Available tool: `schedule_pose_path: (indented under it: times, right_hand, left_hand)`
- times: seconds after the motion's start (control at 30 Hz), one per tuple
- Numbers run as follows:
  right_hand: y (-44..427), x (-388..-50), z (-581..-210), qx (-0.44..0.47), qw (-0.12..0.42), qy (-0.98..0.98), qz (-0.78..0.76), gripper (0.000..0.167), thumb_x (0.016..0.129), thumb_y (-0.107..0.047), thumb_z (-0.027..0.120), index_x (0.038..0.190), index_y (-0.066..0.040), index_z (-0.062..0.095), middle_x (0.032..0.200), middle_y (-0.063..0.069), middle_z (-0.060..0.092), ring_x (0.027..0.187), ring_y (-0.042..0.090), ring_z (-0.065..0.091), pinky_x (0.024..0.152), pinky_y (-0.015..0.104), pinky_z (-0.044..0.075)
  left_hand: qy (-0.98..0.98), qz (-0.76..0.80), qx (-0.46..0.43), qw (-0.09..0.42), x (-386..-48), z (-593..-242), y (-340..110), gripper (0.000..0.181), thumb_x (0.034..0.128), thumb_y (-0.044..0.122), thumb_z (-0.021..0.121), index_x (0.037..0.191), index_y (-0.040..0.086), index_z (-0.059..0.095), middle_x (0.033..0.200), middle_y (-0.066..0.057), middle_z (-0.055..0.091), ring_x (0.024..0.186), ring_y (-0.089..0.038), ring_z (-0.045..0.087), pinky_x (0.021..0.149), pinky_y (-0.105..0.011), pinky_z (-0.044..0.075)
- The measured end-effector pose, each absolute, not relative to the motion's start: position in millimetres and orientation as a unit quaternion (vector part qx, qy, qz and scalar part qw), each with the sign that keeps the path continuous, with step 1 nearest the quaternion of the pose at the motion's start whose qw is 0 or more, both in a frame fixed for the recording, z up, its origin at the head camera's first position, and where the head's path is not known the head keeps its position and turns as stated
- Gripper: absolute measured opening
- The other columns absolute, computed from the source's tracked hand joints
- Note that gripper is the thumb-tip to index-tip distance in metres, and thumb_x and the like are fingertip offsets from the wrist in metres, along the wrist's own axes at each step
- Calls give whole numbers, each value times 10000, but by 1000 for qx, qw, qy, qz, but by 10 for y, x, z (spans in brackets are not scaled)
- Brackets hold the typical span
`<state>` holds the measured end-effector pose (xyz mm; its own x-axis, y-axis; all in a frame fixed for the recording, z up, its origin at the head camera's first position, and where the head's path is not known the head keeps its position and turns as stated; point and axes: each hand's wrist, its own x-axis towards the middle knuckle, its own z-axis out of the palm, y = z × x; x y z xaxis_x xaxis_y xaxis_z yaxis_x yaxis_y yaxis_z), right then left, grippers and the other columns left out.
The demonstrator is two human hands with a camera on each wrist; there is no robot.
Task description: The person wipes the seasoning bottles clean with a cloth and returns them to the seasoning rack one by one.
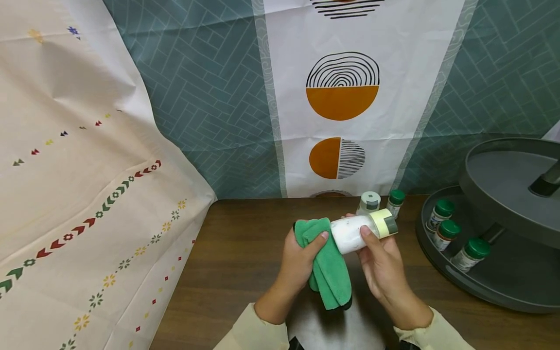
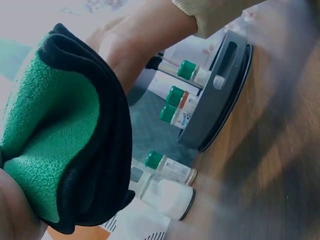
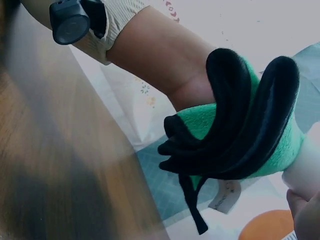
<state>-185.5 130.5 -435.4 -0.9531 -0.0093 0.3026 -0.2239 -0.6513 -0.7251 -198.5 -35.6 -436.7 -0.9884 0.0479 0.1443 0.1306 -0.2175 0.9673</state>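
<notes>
My left hand (image 1: 299, 257) grips a folded green cloth (image 1: 324, 267) with black edging, the thumb lying on top of it. The cloth touches the base end of a white jar (image 1: 350, 235) with a pale yellow band and a grey-green cap. Around the jar's banded half curl the fingers of my right hand (image 1: 385, 267), holding it tilted nearly sideways above the table. In the left wrist view the cloth (image 2: 55, 135) fills the near left. A loop and a tag (image 3: 226, 196) hang from the cloth in the right wrist view.
Behind the hands stand a similar jar (image 1: 370, 200) and a green-capped spice jar (image 1: 395, 203). At the right, a dark two-tier round rack (image 1: 481, 291) bears several green-capped jars (image 1: 448, 229) on its lower tier. A patterned cloth (image 1: 109, 218) drapes along the left side of the wooden table (image 1: 245, 233).
</notes>
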Motion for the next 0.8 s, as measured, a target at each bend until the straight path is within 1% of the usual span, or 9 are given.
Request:
schedule_pose_path:
  times: [0.13,0.27,0.4,0.57,0.8]
  right_hand:
    - [1310,-1843,-4324,138,68,-421,894,417,1069,-27,407,1467,-83,296,1286,74,634,1212,148,646,1029,252,523]
    - [1322,-1846,-4316,154,79,-416,893,432,1063,-1,402,1474,-70,291,1303,91,621,1219,168,652,1049,261,511]
    - [1347,-1875,-4321,168,91,-406,893,429,1060,10,397,1470,-66,298,1289,96,628,1212,175,655,1045,261,515]
    - [1385,-1929,-4336,163,95,-410,892,420,1063,-3,400,1465,-85,309,1263,86,634,1197,173,654,1017,271,537]
    - [1404,-1964,-4376,126,74,-407,902,357,1075,-61,416,1424,-63,342,1267,73,624,1179,134,649,997,242,538]
  left_hand:
    - [-640,-765,-71,10,-2001,-4379,-357,327,923,156,738,1163,14,568,1039,-59,706,862,-123,732,780,-307,618]
    - [-664,-745,-56,-11,-2005,-4403,-338,326,917,190,744,1145,24,580,971,-70,717,785,-125,731,735,-294,615]
    - [-692,-719,-50,-31,-1985,-4421,-305,332,898,226,756,1130,51,595,902,-43,709,741,-117,717,696,-280,604]
    - [-709,-700,-81,-37,-1945,-4425,-290,306,893,228,756,1091,59,594,861,-25,686,729,-110,700,670,-279,597]
    - [-707,-697,-113,-42,-1929,-4432,-318,263,893,220,752,1056,79,601,859,23,687,733,-80,700,684,-274,600]
